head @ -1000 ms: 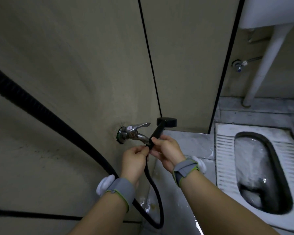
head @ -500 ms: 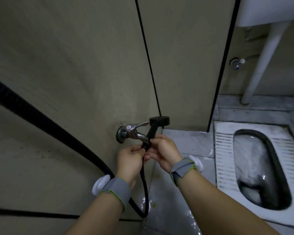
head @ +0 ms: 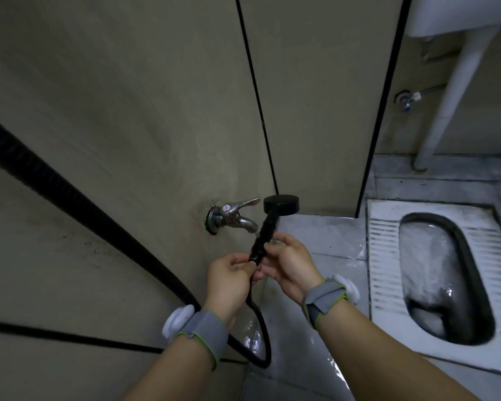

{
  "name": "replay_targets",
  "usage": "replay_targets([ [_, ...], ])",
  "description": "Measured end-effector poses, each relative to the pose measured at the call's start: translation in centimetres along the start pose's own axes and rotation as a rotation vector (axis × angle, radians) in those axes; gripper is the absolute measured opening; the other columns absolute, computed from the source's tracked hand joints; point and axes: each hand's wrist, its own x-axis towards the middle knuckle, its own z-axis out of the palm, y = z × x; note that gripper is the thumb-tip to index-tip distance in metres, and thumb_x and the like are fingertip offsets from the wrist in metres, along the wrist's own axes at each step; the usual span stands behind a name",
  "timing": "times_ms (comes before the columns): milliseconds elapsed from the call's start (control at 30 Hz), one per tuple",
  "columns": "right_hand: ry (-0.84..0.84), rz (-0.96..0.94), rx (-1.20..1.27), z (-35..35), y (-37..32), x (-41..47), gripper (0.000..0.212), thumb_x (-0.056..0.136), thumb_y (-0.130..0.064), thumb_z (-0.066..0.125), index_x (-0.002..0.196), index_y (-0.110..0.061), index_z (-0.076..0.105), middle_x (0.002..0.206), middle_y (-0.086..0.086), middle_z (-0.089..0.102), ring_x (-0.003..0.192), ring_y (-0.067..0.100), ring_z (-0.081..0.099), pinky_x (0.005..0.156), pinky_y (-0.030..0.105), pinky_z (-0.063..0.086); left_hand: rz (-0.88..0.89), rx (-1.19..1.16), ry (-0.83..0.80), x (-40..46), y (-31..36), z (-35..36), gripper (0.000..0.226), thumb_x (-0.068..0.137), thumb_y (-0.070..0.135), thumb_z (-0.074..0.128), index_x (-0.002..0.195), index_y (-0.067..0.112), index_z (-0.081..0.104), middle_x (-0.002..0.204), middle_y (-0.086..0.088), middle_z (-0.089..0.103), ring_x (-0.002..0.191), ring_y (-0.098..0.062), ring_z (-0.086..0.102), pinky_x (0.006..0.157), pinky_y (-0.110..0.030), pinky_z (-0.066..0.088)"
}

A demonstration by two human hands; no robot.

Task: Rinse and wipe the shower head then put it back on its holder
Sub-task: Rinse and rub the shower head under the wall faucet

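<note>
Between both sets of fingers, the black shower head (head: 281, 204) slants up and away, its handle's long axis passing beside the tap (head: 233, 217) spout. Left hand (head: 229, 277) pinches the handle's base; right hand (head: 291, 264) wraps the handle above it (nearer the head).

No readable text, brand, number or sign is shown. A small round pink-and-white badge is seen on top of the tap (head: 232, 217), but nothing on it can be made out. No lettering is carried by the shower head (head: 281, 204), and no markings can be read on the grey wristbands (head: 324, 298).
</note>
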Motion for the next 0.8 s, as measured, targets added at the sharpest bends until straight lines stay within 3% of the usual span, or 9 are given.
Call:
replay_targets([
  [100,-0.008,0.001,0.008,0.1,-0.1,-0.7,0.034,0.095,0.005,0.042,0.128,-0.004,0.045,0.094,0.023,0.064,0.082,0.037,0.065,0.067,0.042,0.054,0.005,-0.001,-0.005,-0.6,0.1,-0.3,0.020,0.090,-0.010,0.052,0.083,0.005,0.064,0.071,-0.016,0.066,0.063,-0.022,0.062,0.075,-0.036,0.054],
  [267,-0.019,-0.001,0.017,0.4,0.0,-1.6,0.037,0.095,0.007,0.042,0.130,-0.005,0.044,0.087,0.020,0.065,0.077,0.035,0.064,0.066,0.042,0.055,0.004,0.003,-0.010,-1.6,0.2,-0.8,0.017,0.090,-0.010,0.052,0.088,0.003,0.064,0.074,-0.017,0.067,0.062,-0.019,0.063,0.068,-0.030,0.053],
  [400,-0.030,0.010,0.006,0.7,0.2,-2.9,0.036,0.095,0.006,0.043,0.131,-0.003,0.044,0.094,0.023,0.064,0.086,0.038,0.063,0.072,0.045,0.054,0.001,-0.008,-0.005,-2.6,0.1,-1.4,0.017,0.090,-0.010,0.053,0.088,0.003,0.064,0.071,-0.015,0.068,0.057,-0.014,0.064,0.061,-0.022,0.054],
  [567,-0.027,0.014,0.004,1.1,0.4,-4.5,0.035,0.096,0.007,0.041,0.129,-0.003,0.045,0.087,0.018,0.061,0.079,0.035,0.061,0.059,0.039,0.052,-0.005,0.004,0.002,-3.5,-0.5,-2.0,0.020,0.089,-0.010,0.053,0.084,0.007,0.063,0.069,-0.013,0.068,0.062,-0.020,0.065,0.067,-0.026,0.055],
  [800,-0.020,0.020,0.013,1.2,1.2,-5.6,0.033,0.096,0.007,0.041,0.126,-0.006,0.046,0.088,0.020,0.060,0.078,0.035,0.061,0.058,0.039,0.053,-0.013,0.025,0.002,-4.1,-1.6,-2.8,0.021,0.089,-0.008,0.056,0.083,0.010,0.065,0.061,-0.004,0.072,0.062,-0.018,0.069,0.074,-0.031,0.056],
])
